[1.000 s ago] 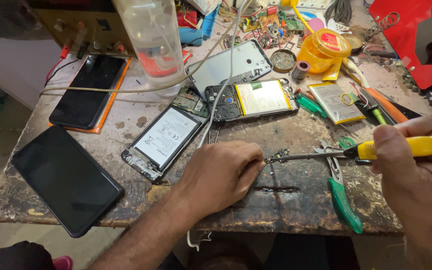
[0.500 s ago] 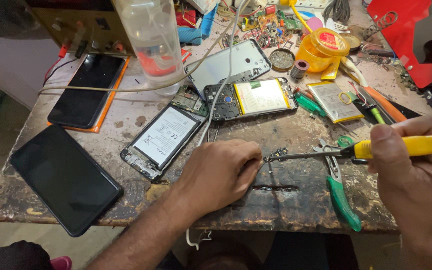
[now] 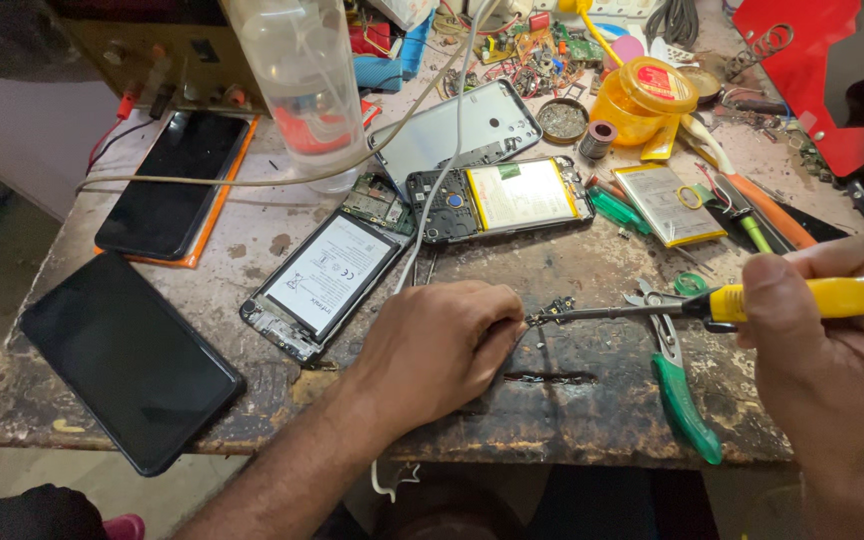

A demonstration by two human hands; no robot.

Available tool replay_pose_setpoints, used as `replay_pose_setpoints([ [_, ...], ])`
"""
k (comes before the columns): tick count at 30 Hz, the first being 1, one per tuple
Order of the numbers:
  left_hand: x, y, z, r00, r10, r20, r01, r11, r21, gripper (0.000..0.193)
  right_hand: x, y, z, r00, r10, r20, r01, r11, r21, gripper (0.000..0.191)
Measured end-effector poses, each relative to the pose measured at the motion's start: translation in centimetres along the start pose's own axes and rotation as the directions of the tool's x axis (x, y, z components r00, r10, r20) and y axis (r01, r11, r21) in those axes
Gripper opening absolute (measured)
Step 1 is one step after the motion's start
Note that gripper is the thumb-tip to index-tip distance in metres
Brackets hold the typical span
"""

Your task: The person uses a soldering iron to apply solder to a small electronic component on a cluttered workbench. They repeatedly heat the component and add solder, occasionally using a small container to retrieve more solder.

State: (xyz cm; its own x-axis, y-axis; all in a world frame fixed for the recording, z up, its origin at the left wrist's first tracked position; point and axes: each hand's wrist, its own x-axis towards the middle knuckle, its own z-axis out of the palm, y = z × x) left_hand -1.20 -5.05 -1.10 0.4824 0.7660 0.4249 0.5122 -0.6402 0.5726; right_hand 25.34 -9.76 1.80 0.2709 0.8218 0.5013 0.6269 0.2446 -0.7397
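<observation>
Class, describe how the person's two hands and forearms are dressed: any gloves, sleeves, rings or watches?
Both the left hand and right hand are bare: no gloves, and no rings show. The left forearm is uncovered, without sleeve or watch. The right wrist is mostly out of frame.

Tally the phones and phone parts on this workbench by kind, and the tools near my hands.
Phones lying screen-up, dark: 2
Opened phones showing insides: 2
Loose grey back cover: 1
Loose battery: 1
Yellow-handled soldering iron, in right hand: 1
Green-handled pliers: 1
Total: 8

Rough scarred wooden table (image 3: 572, 430), glossy yellow plastic soldering iron (image 3: 812, 298)
</observation>
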Motion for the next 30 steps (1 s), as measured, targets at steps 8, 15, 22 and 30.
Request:
replay_pose_setpoints([
  [8,0.2,-0.2,0.2,0.997,-0.052,0.055,0.051,0.999,0.008,0.010,0.2,-0.1,0.2,0.999,-0.038,0.004,0.038,0.999,-0.011,0.027],
  [15,-0.1,-0.1,-0.2,0.997,-0.050,-0.057,0.046,0.997,-0.067,0.012,-0.7,0.0,-1.0,1.000,0.014,-0.002,-0.014,0.987,-0.159,0.044],
  [22,0.0,0.0,-0.3,1.000,-0.013,-0.026,0.011,0.999,-0.052,0.012,-0.8,3.1,-1.4,0.998,0.022,-0.066,-0.029,0.993,-0.114,0.049],
  [30,0.0,0.1,-0.2,0.999,0.015,-0.041,-0.017,0.999,-0.042,0.012,-1.0,2.3,-1.2,0.999,0.025,-0.034,-0.025,1.000,-0.014,0.055],
])
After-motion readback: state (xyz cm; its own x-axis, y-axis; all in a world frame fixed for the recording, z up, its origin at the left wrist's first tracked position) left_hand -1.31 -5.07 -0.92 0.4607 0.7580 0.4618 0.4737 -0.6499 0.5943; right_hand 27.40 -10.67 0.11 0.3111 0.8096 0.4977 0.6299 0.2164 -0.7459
